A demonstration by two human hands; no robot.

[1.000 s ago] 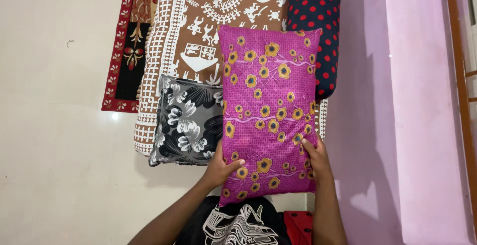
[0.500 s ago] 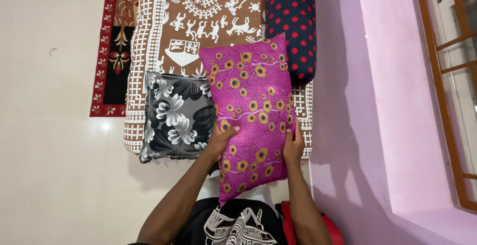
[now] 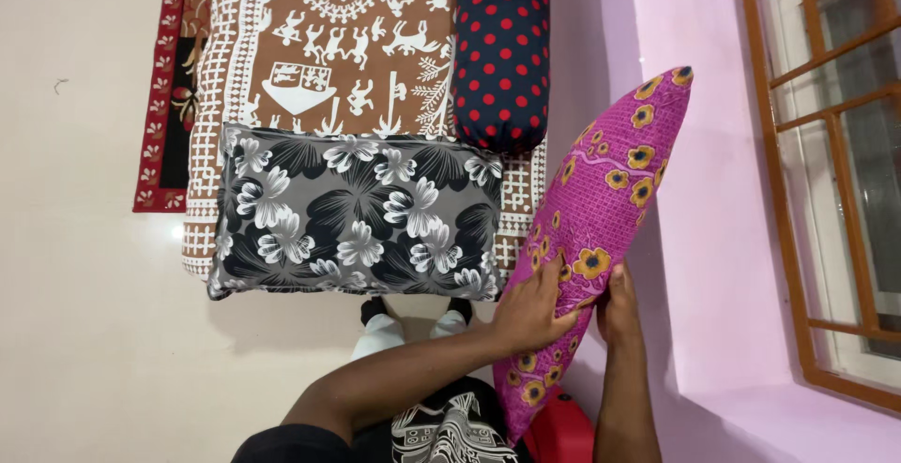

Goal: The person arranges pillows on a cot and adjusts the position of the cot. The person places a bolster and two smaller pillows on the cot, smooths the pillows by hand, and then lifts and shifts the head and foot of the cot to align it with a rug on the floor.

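Two pillows point(image 3: 601, 228), one bolster point(image 3: 500, 50), one mat point(image 3: 310, 41), one rug point(image 3: 167, 88)

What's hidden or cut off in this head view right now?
- Pink pillow: its lower part is covered by the left hand and right hand; its far face is turned away.
- Brown mat, dotted bolster and red rug: cut off by the top edge.
- Mat's near end: under the grey pillow.
- Red thing: mostly behind the pink pillow and the bottom edge.

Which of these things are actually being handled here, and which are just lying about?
In hand:
magenta flowered pillow, held by left hand and right hand

Lying about:
grey flowered pillow
polka-dot bolster
brown patterned mattress
red bordered rug
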